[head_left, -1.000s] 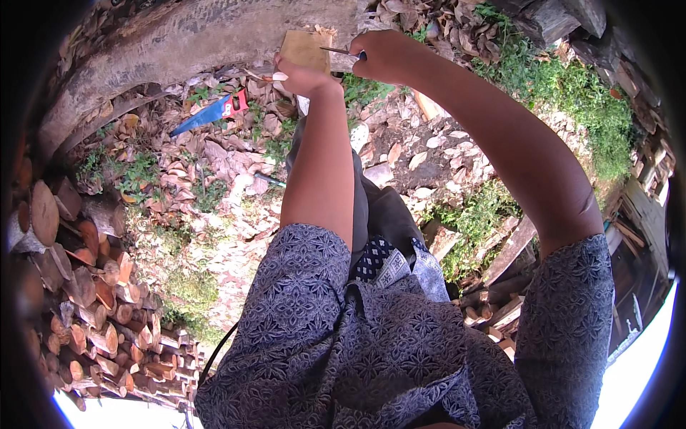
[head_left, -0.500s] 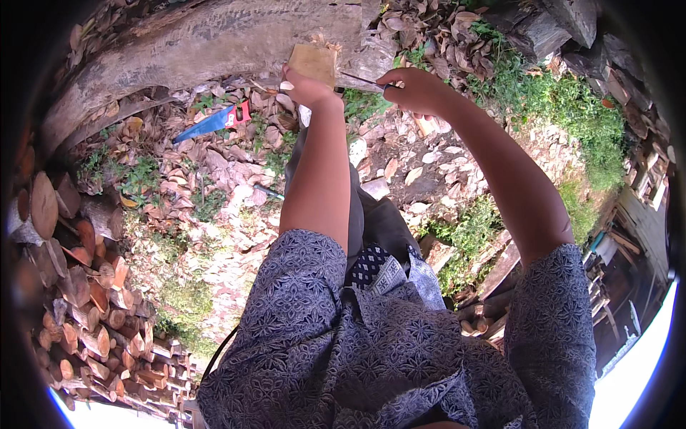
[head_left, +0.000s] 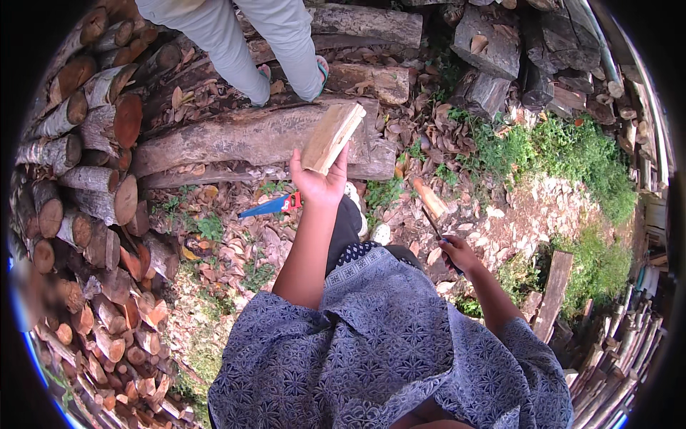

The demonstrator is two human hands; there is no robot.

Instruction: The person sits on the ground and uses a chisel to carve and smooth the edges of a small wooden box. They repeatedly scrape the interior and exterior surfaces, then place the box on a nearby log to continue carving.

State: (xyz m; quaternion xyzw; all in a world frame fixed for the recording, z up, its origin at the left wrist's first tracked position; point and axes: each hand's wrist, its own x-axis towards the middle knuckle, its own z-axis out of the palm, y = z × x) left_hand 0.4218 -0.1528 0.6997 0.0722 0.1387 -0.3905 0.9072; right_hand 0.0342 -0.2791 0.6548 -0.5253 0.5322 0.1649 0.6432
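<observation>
Saw (head_left: 273,206) on leaves left of legs, before big log (head_left: 243,139)

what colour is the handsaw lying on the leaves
The handsaw has a blue blade and a red handle, seen in the head view, just left of the left hand.

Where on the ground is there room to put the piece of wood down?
The pale dirt patch between the grass and the right hand looks barest. The leafy ground under the blue saw is open too. It is crowded by the stacked logs and the big log.
</observation>
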